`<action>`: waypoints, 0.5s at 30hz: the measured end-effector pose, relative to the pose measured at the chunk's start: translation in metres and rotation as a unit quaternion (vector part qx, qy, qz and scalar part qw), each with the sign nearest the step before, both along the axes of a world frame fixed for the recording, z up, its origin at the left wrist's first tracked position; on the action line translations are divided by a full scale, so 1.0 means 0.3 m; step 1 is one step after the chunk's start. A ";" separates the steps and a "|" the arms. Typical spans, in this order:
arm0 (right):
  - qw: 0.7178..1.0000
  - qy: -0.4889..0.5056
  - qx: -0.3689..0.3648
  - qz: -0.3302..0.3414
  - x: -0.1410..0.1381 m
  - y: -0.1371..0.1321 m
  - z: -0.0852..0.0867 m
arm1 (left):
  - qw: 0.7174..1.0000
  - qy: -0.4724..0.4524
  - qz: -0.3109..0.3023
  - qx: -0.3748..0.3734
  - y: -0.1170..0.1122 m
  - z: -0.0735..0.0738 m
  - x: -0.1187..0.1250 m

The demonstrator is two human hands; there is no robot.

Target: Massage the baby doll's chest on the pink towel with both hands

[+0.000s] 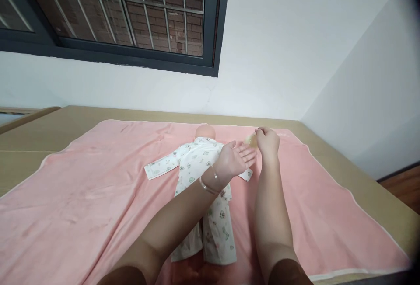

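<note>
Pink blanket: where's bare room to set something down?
Widest: picture-left of the doll, out to the edge of the blanket. Also picture-right of the right forearm. Crowded: doll's picture-right sleeve, with left hand, right hand and yellowish item near.

Dark brown sleeves (126, 275) end above bare forearms (179, 221); slim, shiny bands (207, 187) circle the left wrist (218, 179).

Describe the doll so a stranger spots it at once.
Find the pink blanket below the barred window. Near its middle lies the doll, partly behind the left hand and forearm. Its white, small-patterned clothes set it apart from the plain pink around it.
</note>
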State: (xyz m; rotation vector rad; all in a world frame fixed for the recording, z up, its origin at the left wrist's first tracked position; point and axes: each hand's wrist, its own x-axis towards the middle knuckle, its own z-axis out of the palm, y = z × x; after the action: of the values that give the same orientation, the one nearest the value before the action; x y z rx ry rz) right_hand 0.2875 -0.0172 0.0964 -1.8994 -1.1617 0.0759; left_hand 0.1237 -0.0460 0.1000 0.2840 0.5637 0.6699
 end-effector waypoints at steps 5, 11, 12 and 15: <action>0.994 -0.014 0.000 0.109 -0.113 -0.046 0.043 | 0.996 0.034 0.027 0.078 -0.137 0.066 -0.207; 0.916 -0.082 0.042 0.391 -0.424 -0.148 0.086 | 0.988 0.051 0.017 0.144 -0.132 0.117 -0.381; 0.902 -0.120 0.046 0.413 -0.464 -0.164 0.086 | 0.982 0.051 0.037 0.178 -0.124 0.128 -0.406; 0.882 -0.204 0.059 0.421 -0.549 -0.213 0.080 | 0.955 0.082 0.114 0.263 -0.097 0.155 -0.473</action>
State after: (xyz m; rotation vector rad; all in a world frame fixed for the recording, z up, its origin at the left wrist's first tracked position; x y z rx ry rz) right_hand 0.1228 -0.0809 0.1204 -1.1994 -2.1668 0.0771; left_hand -0.0182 -0.0752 0.1465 0.7870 0.5742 1.0259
